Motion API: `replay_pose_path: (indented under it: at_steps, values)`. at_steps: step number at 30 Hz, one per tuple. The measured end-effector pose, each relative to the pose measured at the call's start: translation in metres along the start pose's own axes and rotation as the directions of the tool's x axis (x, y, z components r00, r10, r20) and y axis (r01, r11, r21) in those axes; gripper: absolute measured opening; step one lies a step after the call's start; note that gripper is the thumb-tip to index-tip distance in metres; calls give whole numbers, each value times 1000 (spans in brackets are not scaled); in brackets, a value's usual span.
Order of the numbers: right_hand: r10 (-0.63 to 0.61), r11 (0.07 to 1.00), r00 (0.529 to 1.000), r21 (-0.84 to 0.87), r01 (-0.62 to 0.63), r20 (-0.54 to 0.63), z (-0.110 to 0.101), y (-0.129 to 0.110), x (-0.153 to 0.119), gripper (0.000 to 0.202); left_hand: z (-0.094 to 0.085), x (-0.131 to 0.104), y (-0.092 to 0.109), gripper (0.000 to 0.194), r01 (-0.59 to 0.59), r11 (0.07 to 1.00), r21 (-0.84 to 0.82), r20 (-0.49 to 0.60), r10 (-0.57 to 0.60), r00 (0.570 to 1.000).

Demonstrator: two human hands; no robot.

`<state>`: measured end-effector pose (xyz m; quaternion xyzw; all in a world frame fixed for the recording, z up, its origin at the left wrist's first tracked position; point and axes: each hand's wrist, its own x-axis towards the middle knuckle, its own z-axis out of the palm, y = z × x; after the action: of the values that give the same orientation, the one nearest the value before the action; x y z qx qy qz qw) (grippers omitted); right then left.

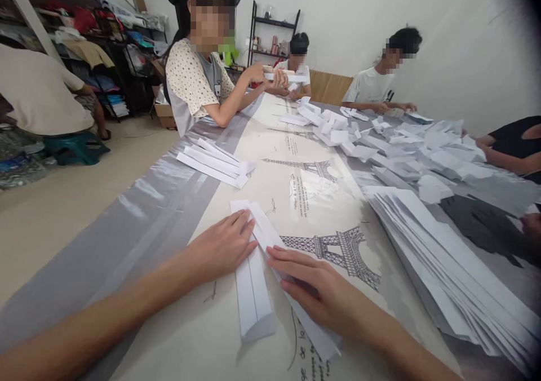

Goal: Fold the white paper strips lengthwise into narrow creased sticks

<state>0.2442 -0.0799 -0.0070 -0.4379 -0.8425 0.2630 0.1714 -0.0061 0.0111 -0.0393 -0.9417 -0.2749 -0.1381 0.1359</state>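
Two long folded white paper strips lie before me on the printed table cover, their far ends meeting under my left hand. One folded paper strip (pixel 253 308) points toward me with a crease along its length; the other paper strip (pixel 265 226) slants off to the right. My left hand (pixel 226 240) presses its fingertips near the far end where the strips meet. Along the slanted strip, my right hand (pixel 313 282) rests with fingers stretched out and covers part of it. Neither hand is wrapped around anything.
To the right lies a stack of long white papers (pixel 439 268), with a heap of folded pieces (pixel 406 141) beyond it. Several finished-looking strips (pixel 213 161) lie ahead on the left. A co-worker (pixel 203 82) stands at the table's left edge; other people sit around it.
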Motion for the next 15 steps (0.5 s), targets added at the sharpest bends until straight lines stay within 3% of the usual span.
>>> replay_pose_path:
  at_steps: [6,15]
  values:
    - [4,996,999,-85,-8,-40,19,3,5,59,4,3,-2,63,98,994,55,11,-99,995]
    - [-126,970,989,-216,107,-74,26,2,1,45,9,0,1,62,144,990,-1,-3,-144,990]
